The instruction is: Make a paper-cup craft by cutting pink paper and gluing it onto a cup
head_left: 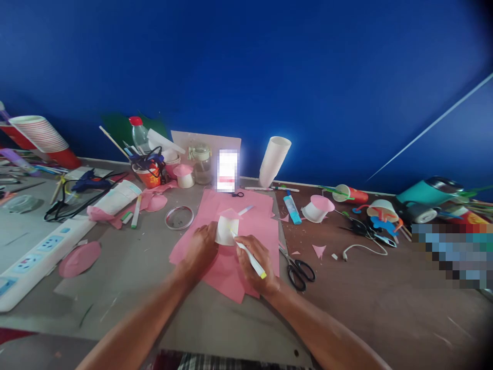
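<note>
My left hand (203, 243) grips the side of a small white paper cup (223, 235), which has a pointed pink paper piece (227, 213) at its top. In my right hand (266, 258) is a white marker (252, 259) with a yellow end, its tip at the cup's side. A faint yellow mark shows near the tip. Both hands are over stacked sheets of pink paper (258, 203). Just right of the sheets lie black-handled scissors (297, 270).
A white power strip (46, 257) and a pink paper disc (80, 259) lie left. Behind stand a lit, blurred screen (227, 172) and a tall cup stack (274, 160). A glue stick (292, 209), another pink-topped cup (318, 209), a white cable (365, 246) and a teal bottle (425, 194) are right.
</note>
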The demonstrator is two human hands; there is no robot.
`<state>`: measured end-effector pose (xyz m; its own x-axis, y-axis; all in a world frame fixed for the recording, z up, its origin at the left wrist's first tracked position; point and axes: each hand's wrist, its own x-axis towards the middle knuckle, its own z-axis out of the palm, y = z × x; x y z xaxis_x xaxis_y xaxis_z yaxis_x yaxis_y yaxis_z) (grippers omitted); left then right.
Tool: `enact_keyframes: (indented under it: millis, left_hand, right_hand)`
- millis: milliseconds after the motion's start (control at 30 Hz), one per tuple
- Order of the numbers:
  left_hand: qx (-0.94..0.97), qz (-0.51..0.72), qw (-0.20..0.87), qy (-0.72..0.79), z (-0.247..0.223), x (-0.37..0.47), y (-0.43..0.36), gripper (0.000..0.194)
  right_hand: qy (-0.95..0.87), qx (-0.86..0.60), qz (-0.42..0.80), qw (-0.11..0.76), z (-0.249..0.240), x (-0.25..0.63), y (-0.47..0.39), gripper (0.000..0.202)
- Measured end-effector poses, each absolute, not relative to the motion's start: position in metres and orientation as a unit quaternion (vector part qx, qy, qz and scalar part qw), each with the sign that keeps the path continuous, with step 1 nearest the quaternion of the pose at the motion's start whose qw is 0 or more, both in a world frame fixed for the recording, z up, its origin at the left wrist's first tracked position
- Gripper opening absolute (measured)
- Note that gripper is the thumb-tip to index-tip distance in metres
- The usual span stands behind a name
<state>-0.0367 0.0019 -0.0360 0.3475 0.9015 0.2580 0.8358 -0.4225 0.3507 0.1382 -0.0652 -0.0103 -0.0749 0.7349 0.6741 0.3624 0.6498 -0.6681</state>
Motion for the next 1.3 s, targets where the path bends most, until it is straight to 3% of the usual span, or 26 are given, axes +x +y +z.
enact_keyframes:
  millis: [1300]
  left_hand:
    - [0.818, 0.170, 0.075, 0.544, -0.025, -0.034, -0.002, 0.025]
  right_hand:
    - [-0.715, -0.365, 0.172, 0.570, -0.010, 0.135, -0.067, 0.021]
